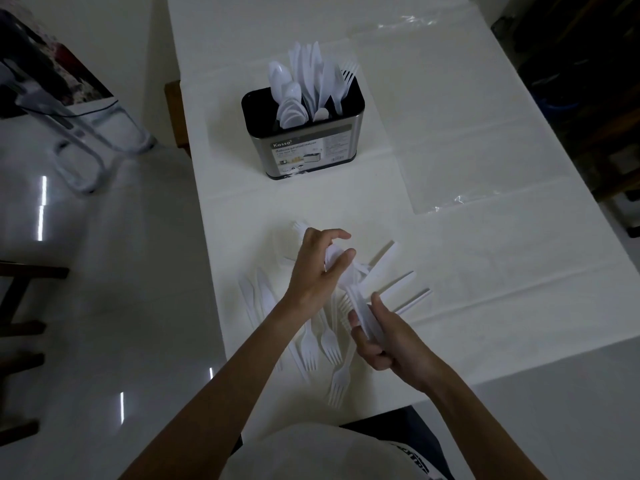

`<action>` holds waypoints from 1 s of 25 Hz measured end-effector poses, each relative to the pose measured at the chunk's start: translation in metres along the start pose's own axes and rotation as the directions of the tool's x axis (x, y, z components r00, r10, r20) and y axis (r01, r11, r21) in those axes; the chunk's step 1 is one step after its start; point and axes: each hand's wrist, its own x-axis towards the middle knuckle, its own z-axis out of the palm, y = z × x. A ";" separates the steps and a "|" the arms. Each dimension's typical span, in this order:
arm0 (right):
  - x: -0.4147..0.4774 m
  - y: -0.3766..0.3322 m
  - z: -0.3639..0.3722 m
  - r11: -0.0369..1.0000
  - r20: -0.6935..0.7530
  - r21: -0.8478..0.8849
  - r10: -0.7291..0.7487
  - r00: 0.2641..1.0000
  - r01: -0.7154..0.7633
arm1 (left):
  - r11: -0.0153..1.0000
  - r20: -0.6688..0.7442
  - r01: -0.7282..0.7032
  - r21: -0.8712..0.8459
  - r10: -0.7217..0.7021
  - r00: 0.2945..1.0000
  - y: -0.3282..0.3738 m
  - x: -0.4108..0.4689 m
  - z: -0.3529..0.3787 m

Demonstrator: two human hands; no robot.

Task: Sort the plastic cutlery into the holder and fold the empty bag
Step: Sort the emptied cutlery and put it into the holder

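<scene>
A steel cutlery holder [308,152] with a black rim stands mid-table, holding white plastic spoons, knives and a fork. Near the table's front edge lie several loose white forks [329,341] and knives [254,299]. My left hand [313,271] hovers above them, its fingers curled round a bunch of white cutlery whose fork tines stick out at the far side. My right hand [381,337] grips another bundle of white cutlery [388,282], its handles fanning out to the right. A clear empty plastic bag [478,181] lies flat on the table to the right of the holder.
The white table [485,271] runs away from me; its left edge borders a glossy floor. A wooden chair [173,109] stands at the table's left side, and a clear plastic container [86,133] sits on the floor further left. Dark furniture lines the right.
</scene>
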 end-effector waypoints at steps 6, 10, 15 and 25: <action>-0.006 -0.004 -0.001 0.998 -0.041 -0.061 0.003 0.999 -0.006 | 0.991 0.237 0.107 -0.082 -0.085 0.968 0.008 -0.005 0.009; -0.015 0.001 -0.018 0.998 -0.181 -0.020 0.053 0.982 -0.058 | 0.979 -0.227 0.171 -0.111 -0.192 0.955 -0.010 -0.010 0.013; -0.029 0.005 -0.048 0.981 -0.351 -0.141 0.074 0.934 -0.131 | 0.864 -0.213 0.273 0.423 -0.199 0.957 -0.044 0.002 -0.009; -0.027 -0.031 -0.082 0.936 -0.373 -0.318 0.022 0.928 -0.151 | 0.845 0.041 0.059 0.531 -0.095 0.995 -0.033 0.023 -0.018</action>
